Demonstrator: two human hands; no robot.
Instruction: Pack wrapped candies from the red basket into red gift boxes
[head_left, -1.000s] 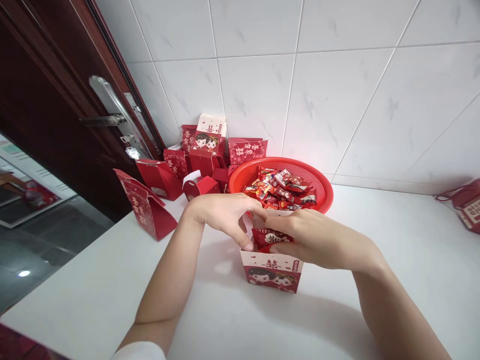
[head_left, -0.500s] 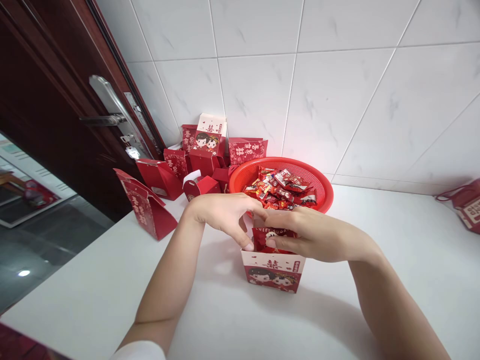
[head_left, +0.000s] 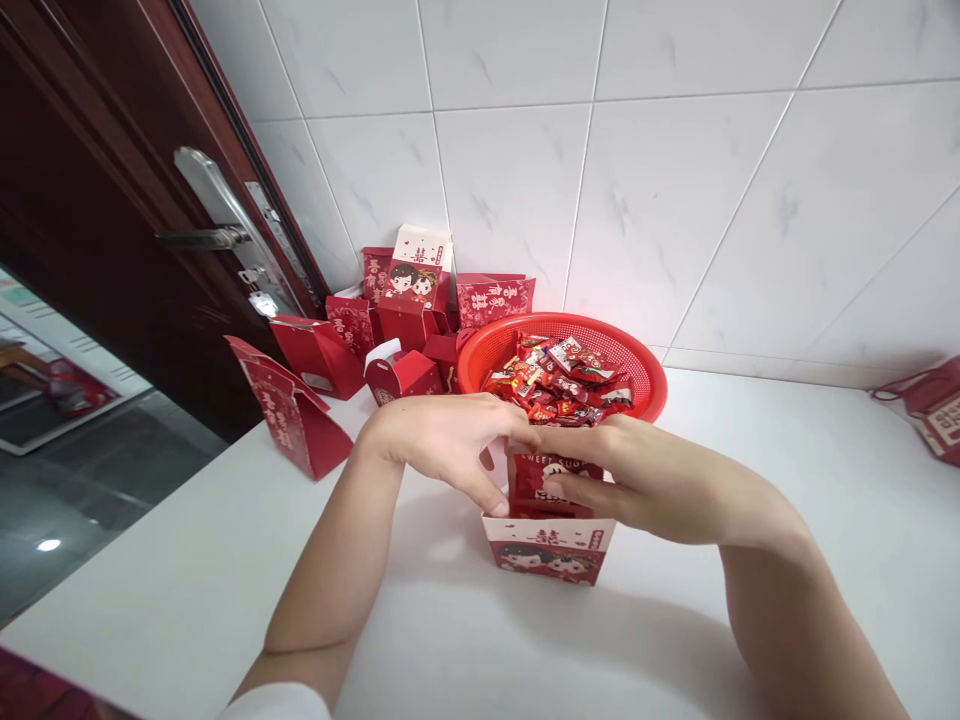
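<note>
In front of me on the white table stands a small red and cream gift box (head_left: 546,555), printed with two cartoon faces, its top open. My left hand (head_left: 442,445) grips the box's left side, thumb at the front corner and fingers at the back. A red candy packet (head_left: 534,480) with white lettering stands partly inside the box opening. My right hand (head_left: 652,480) is closed over the packet, its thumb against the front and its fingers across the top. Those fingers and the box walls hide the packet's lower part and anything beneath it.
Right behind the box is a red plastic basket (head_left: 651,375) of wrapped candies (head_left: 570,380). Several red gift boxes (head_left: 412,375) stand at the back left by the tiled wall, near a dark door (head_left: 97,150). A red bag (head_left: 934,405) sits at the far right.
My right hand has shifted slightly right and down at the packet. The box's front panel leans a little further outward, showing more of the packet. My left hand keeps its grip.
</note>
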